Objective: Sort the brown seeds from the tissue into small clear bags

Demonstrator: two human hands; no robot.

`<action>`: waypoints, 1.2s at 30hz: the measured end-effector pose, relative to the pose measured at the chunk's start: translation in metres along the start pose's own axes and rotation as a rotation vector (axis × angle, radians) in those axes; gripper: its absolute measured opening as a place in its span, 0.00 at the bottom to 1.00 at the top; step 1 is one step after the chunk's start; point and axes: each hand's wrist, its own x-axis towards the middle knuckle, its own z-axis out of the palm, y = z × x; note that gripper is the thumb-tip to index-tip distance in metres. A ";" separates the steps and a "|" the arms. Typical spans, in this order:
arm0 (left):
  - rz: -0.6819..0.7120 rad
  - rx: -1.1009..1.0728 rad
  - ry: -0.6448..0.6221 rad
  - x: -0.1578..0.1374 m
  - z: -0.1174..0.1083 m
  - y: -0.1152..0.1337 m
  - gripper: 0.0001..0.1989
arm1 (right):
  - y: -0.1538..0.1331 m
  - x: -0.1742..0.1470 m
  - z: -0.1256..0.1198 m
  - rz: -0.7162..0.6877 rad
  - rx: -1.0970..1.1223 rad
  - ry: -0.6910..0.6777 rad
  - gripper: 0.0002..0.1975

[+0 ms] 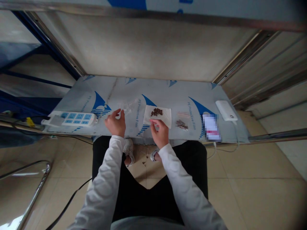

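Note:
My left hand (116, 124) is above the front part of the metal-topped table, its thumb and index fingertip brought close together in a pinch. Whatever may be between them is too small to make out. Just beyond those fingertips lies some crumpled clear plastic (129, 107). My right hand (160, 132) reaches over the near left part of a white paper sheet (166, 115), thumb and index tips meeting. Anything in that pinch cannot be made out either. On the sheet rests a pile of small dark brown pieces (156, 111). Right of it are small greyish-brown pieces (182, 124), seemingly in clear plastic.
A white power strip (80, 119) lies on the table (158, 92) at left. A phone (211, 127) and a white power bank (226, 111) with a cable are at right. Metal posts frame the table, and an upper shelf (153, 11) crosses above.

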 end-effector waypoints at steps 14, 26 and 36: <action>0.306 -0.254 -0.188 -0.086 -0.013 0.026 0.16 | -0.011 0.030 0.034 0.160 0.364 -0.224 0.15; 0.565 -0.190 -0.393 -0.097 -0.031 0.021 0.44 | -0.020 -0.013 -0.030 -0.006 0.028 -0.376 0.04; 0.329 -0.403 -0.544 -0.098 -0.026 0.019 0.12 | 0.011 0.030 -0.051 0.004 -0.151 -0.225 0.06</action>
